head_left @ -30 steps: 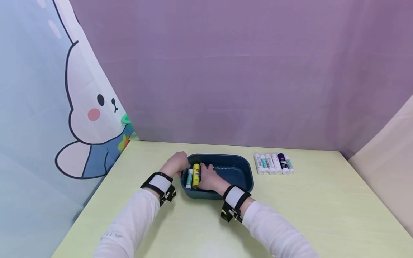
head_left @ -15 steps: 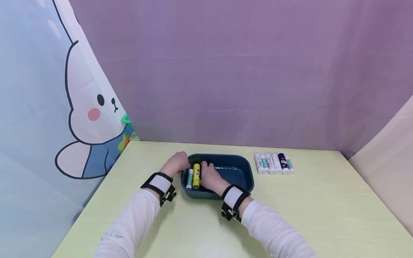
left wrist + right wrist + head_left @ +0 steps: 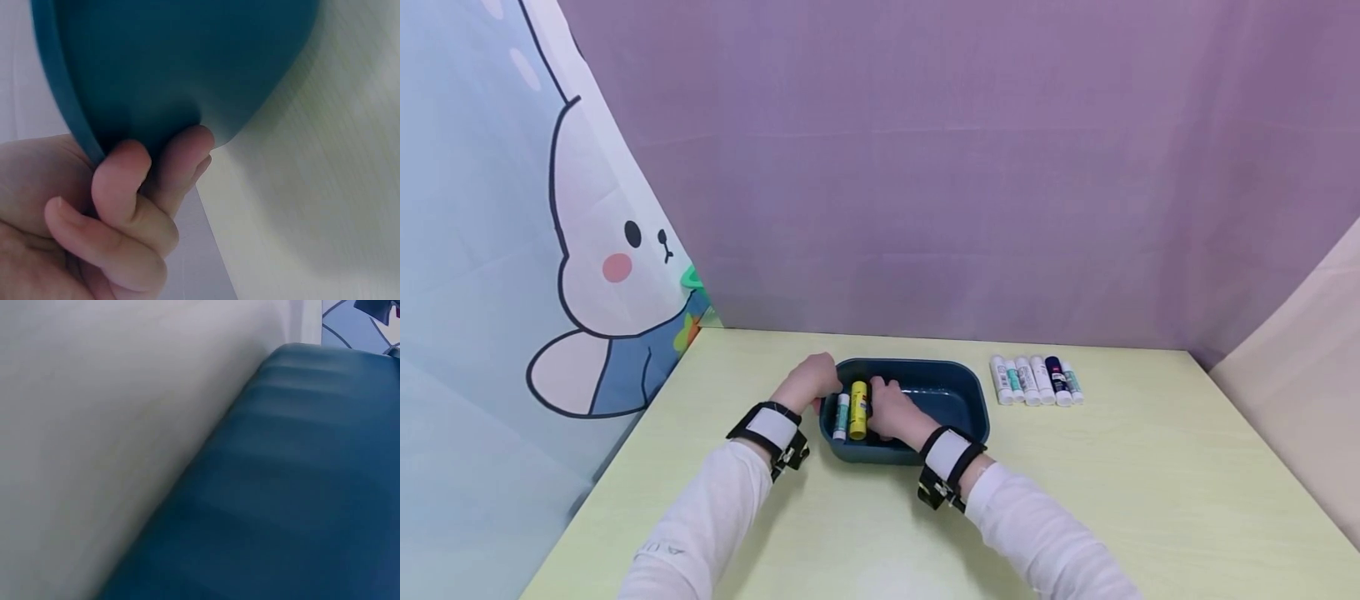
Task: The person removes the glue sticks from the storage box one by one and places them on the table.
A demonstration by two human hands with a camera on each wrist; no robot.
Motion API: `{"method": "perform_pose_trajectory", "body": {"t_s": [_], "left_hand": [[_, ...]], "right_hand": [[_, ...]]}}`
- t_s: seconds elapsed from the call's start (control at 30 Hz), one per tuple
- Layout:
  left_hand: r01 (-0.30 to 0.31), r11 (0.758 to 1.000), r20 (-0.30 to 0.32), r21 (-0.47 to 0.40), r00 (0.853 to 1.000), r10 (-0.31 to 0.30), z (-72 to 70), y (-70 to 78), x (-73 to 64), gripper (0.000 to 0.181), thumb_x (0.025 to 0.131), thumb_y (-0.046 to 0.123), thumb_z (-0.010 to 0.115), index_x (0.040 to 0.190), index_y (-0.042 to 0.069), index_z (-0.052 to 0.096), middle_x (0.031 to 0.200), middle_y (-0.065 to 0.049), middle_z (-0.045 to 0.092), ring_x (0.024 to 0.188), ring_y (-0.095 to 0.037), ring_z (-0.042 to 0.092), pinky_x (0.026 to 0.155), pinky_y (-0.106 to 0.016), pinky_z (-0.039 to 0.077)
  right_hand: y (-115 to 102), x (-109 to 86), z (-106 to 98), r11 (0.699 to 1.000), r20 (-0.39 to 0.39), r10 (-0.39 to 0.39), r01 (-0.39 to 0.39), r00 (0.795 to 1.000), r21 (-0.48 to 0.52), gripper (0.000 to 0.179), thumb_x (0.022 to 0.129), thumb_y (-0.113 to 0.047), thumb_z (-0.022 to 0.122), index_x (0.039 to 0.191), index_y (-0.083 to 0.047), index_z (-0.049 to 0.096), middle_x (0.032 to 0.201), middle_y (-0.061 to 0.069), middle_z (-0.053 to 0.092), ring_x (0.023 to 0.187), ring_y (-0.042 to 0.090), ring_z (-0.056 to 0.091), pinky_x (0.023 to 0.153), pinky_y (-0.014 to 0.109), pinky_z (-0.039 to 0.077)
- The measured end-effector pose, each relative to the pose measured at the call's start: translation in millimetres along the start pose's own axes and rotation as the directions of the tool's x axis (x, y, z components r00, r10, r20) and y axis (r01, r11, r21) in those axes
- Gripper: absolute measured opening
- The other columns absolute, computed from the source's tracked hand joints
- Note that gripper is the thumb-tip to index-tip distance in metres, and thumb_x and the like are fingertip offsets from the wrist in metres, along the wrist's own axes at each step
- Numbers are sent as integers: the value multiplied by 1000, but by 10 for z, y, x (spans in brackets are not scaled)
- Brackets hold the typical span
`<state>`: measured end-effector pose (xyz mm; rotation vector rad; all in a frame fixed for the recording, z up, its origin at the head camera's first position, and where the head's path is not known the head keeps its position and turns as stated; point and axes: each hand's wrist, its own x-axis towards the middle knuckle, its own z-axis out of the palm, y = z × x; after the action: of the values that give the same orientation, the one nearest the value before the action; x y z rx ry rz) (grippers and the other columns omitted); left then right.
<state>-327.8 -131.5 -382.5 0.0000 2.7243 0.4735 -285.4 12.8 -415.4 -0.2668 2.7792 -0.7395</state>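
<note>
A dark teal plastic bin [image 3: 940,407] stands on the table. My left hand [image 3: 811,379] grips its left wall; in the left wrist view, bent fingers [image 3: 122,178] press the outside near the rim. Inside, a white-and-green glue stick [image 3: 841,417] and a larger yellow glue stick [image 3: 858,410] lie side by side at the left end. My right hand [image 3: 898,414] reaches down into the bin just right of the yellow stick. A dark strip shows between that stick and the hand; I cannot tell whether the hidden fingers hold anything. The right wrist view shows only the bin's outer wall.
Several glue sticks [image 3: 1026,381], mostly white, one navy [image 3: 1057,377], lie in a row on the table [image 3: 1112,483] right of the bin. A purple cloth [image 3: 925,192] hangs behind the table, and a rabbit-printed cloth [image 3: 595,250] hangs at the left.
My right hand has shifted slightly to the right, away from the yellow glue stick, which also sits a little further right. The left hand keeps its grip on the bin.
</note>
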Motion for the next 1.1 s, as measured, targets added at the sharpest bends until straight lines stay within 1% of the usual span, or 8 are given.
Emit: {"method": "perform_pose_trajectory", "body": {"t_s": [0.13, 0.23, 0.4, 0.57, 0.67, 0.87, 0.97, 1.1], "left_hand": [[0, 1000, 0, -2, 1000, 0, -1, -6, 2, 30, 92, 14, 58, 114, -7, 58, 70, -12, 63, 44, -15, 61, 42, -21, 49], [0, 1000, -2, -4, 1000, 0, -1, -4, 2, 30, 92, 14, 58, 114, -7, 57, 71, -12, 63, 45, -15, 62, 42, -22, 49], [7, 1000, -9, -3, 1000, -7, -5, 9, -8, 32, 92, 14, 58, 116, -7, 56, 78, -15, 64, 47, -16, 63, 43, -22, 50], [1, 1000, -24, 1, 1000, -1, 11, 2, -5, 32, 92, 14, 59, 117, -7, 56, 94, -19, 65, 48, -17, 64, 44, -22, 51], [-2, 1000, -31, -3, 1000, 2, 22, -3, -6, 32, 92, 14, 59, 116, -7, 57, 100, -19, 64, 49, -17, 64, 44, -21, 51], [-9, 1000, -38, -2, 999, 9, 23, -5, -18, 31, 92, 14, 60, 115, -6, 58, 96, -18, 64, 49, -17, 64, 45, -21, 51], [-11, 1000, -40, -2, 999, 11, 26, -13, -12, 29, 92, 14, 60, 112, -6, 59, 90, -16, 65, 48, -16, 64, 45, -21, 51], [-11, 1000, -37, -6, 999, 11, 35, -25, 2, 28, 92, 14, 59, 111, -6, 59, 83, -14, 64, 49, -16, 63, 44, -21, 51]], "right_hand": [[-25, -24, -98, 1000, 9, -17, 17, 1000, -16, 66, 83, -13, 71, 139, -6, 35, 127, 22, 46, 99, 28, 58, 70, 33, 56], [-46, -50, -210, 998, 10, -46, 47, 999, -41, 64, 84, -14, 71, 138, -7, 37, 123, 19, 49, 94, 24, 59, 72, 33, 55], [-84, -128, -453, 995, 38, -89, 90, 995, -33, 64, 83, -13, 71, 137, -8, 38, 118, 16, 54, 79, 19, 61, 64, 30, 54], [-71, -229, -694, 990, 67, -137, 139, 988, -24, 67, 81, -13, 71, 138, -7, 36, 112, 14, 58, 66, 15, 61, 55, 27, 51], [-48, -287, -855, 986, 59, -157, 160, 986, -42, 69, 80, -14, 72, 138, -7, 36, 118, 15, 57, 68, 16, 60, 54, 26, 50], [39, -393, -1273, 987, 29, -147, 149, 989, -62, 68, 81, -13, 69, 140, -8, 36, 123, 18, 53, 79, 20, 60, 57, 27, 50], [135, -428, -1502, 988, 4, -133, 133, 991, -75, 69, 81, -13, 68, 141, -7, 35, 121, 21, 53, 81, 22, 61, 58, 26, 51], [308, -466, -1780, 995, -29, -92, 90, 995, -46, 70, 81, -12, 68, 142, -5, 32, 116, 25, 55, 79, 24, 62, 57, 27, 52]]}}
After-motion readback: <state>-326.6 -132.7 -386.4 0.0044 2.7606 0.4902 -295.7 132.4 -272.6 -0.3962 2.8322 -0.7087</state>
